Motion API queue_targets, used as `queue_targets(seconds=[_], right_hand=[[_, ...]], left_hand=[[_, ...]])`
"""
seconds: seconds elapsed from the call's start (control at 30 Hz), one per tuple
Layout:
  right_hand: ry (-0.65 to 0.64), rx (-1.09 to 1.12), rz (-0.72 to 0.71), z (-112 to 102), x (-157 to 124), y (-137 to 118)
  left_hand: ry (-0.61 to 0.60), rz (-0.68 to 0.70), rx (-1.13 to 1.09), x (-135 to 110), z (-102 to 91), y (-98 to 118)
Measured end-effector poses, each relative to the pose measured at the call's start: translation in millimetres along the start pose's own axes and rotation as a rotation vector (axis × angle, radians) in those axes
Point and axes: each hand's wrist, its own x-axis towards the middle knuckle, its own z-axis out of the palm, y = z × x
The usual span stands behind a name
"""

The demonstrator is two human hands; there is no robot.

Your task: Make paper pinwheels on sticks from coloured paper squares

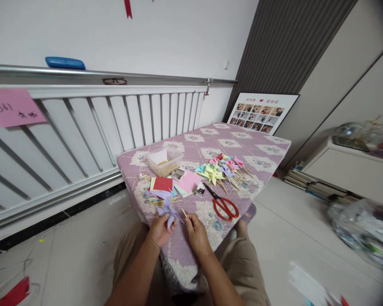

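Observation:
My left hand (160, 229) is closed round a lavender paper pinwheel (168, 209) at the near edge of the table. My right hand (195, 230) pinches a thin wooden stick (184, 212), its tip close to the pinwheel. Both hands hover over the purple quilted tablecloth (210, 144). Just beyond them lies a stack of coloured paper squares (174, 185), red and pink on top. Red-handled scissors (223, 205) lie to the right of my right hand. A pile of finished pinwheels on sticks (223, 170) sits further back.
A clear plastic box (164, 161) of sticks and paper stands behind the paper stack. A white railing (92, 123) with a pink note (13, 106) runs along the left. A framed photo collage (260, 112) leans at the far end. Books (315, 186) and bags (362, 229) lie on the floor right.

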Motion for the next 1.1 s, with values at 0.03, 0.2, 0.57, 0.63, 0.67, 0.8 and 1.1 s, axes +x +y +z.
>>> queue_targets(seconds=[0.03,0.2,0.57,0.63,0.67,0.8,1.1], right_hand=[[-0.004,0.017,0.017,-1,-2,-2],[-0.073,0.12,0.11,-7,-27,-16],[-0.286,0.27,0.125,-34,-63,-98],[-0.286,0.205,0.071,-36,-66,-106],[-0.287,0.181,0.05,-37,-67,-108],[-0.274,0.124,0.003,-36,-72,-113],[-0.207,0.085,-0.005,-32,-75,-120]], left_hand=[[-0.019,-0.014,0.022,-2,-0.3,-1],[-0.107,-0.078,0.083,-20,-3.3,-9],[-0.413,-0.093,0.022,-59,36.4,-1],[-0.437,-0.081,0.037,-65,42.9,1],[-0.443,-0.077,0.044,-67,44.9,2],[-0.464,-0.057,0.054,-71,47.1,2],[-0.482,0.019,0.062,-78,53.7,3]])
